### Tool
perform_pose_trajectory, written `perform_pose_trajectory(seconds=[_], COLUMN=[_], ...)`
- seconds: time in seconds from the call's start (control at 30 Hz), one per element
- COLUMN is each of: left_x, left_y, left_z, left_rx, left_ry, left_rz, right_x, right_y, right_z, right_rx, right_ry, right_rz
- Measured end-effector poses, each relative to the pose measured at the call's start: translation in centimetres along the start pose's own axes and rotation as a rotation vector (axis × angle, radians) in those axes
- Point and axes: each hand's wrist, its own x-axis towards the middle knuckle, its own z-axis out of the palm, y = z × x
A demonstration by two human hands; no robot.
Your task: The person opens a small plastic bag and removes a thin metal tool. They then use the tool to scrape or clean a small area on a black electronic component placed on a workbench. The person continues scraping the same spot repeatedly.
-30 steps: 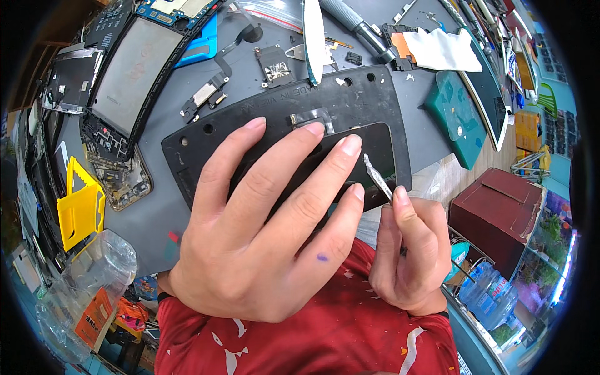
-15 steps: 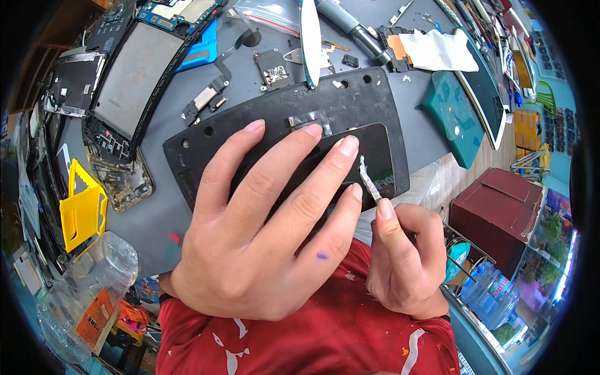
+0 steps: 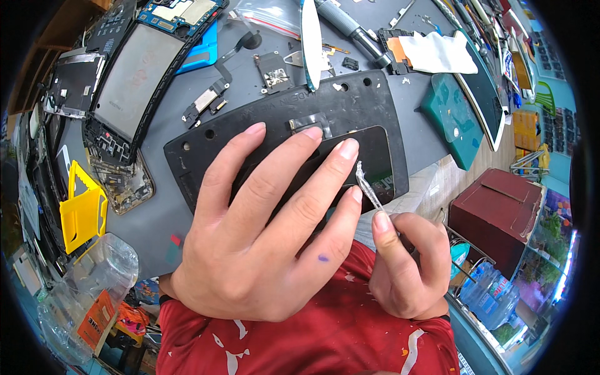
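A black phone screen panel (image 3: 377, 155) lies on a thick black work pad (image 3: 390, 119), a short flex cable (image 3: 301, 122) sticking out at its far edge. Across the panel rests my left hand (image 3: 269, 231), open, with fingers spread and pressing down; it covers most of the panel. Just right of it, my right hand (image 3: 409, 262) is closed, thumb and forefinger pinching a thin, crumpled silvery strip (image 3: 369, 187). The strip's far end is over the panel's right part, close to my left fingertips; I cannot tell whether it touches the panel.
Loose phone parts (image 3: 273, 72) lie beyond the pad. An opened phone (image 3: 136, 78) and a yellow plastic piece (image 3: 83, 215) are at left. A teal block (image 3: 455, 119), white cloth (image 3: 437, 51) and grey screwdriver (image 3: 350, 28) lie at far right; a dark red box (image 3: 497, 209) stands beyond the table.
My right hand has shifted slightly down and right, drawing the strip a little toward me; its angle has changed. My left hand stays in place on the panel.
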Motion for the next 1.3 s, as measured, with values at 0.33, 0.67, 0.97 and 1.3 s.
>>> perform_pose_trajectory(seconds=[0.33, 0.67, 0.97, 1.3], left_x=[-0.1, -0.1, -0.1, -0.2], left_y=[0.0, 0.1, 0.2, 0.1], left_z=[0.1, 0.1, 0.3, 0.2], left_rx=[-0.005, -0.007, -0.006, -0.014], left_ry=[0.002, -0.006, 0.010, 0.005], left_rz=[0.001, -0.007, -0.021, -0.017], right_x=[-0.4, 0.7, 0.5, -0.9], right_y=[-0.9, -0.1, 0.1, 0.0], right_z=[0.9, 0.2, -1.3, 2.7], right_rx=[0.017, 0.138, 0.050, 0.055], right_ry=[0.070, 0.025, 0.069, 0.103], right_rz=[0.128, 0.281, 0.294, 0.161])
